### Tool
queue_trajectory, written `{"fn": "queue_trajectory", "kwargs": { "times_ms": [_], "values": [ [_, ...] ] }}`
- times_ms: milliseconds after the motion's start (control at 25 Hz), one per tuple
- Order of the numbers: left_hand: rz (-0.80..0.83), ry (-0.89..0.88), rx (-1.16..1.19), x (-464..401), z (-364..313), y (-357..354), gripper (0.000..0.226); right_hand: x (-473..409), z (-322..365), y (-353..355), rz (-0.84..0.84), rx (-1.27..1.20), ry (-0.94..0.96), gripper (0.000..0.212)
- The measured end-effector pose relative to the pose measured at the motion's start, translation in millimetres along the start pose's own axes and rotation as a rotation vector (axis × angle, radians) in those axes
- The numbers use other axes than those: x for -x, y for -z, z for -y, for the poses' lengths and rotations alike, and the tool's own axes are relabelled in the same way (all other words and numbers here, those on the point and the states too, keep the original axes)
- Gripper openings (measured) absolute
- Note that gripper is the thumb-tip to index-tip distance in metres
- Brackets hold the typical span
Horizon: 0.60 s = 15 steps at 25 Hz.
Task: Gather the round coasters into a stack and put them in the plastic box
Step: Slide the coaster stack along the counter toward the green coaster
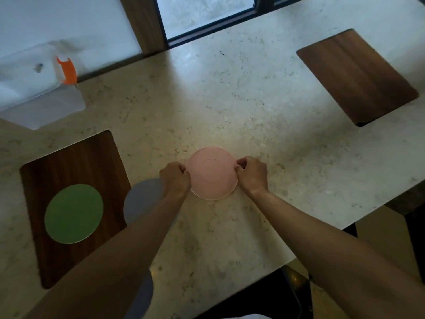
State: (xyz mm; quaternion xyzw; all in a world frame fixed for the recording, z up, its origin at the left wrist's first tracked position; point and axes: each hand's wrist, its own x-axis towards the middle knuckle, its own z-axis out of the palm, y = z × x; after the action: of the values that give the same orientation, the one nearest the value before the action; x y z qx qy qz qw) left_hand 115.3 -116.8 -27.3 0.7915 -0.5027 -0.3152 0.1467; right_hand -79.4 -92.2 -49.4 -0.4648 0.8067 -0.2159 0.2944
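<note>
Head view: I see left hand (176, 178) and right hand (251, 173) pinching the pink coaster (212, 172) at nine and three o'clock on the tabletop (230, 100).

coasters showing: 4 – pink (212, 173), green (74, 213), two grey (143, 200) (142, 298) | wooden mats lying: 2 (76, 203) (356, 77) | plastic box sitting: 1 (34, 93) | hands showing: 2 (176, 180) (251, 174)

Central coaster (212, 173) between both hands (176, 178), box (39, 88) far left behind placemat (73, 162).
</note>
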Motion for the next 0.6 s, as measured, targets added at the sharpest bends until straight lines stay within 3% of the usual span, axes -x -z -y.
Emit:
{"fn": "queue_trajectory", "kwargs": {
  "times_ms": [600],
  "values": [
    [0.012,-0.023,-0.043,2.0,1.2,0.9,0.012,6.7,11.9,4.3,-0.009,0.15,0.013,0.017]
  ]
}}
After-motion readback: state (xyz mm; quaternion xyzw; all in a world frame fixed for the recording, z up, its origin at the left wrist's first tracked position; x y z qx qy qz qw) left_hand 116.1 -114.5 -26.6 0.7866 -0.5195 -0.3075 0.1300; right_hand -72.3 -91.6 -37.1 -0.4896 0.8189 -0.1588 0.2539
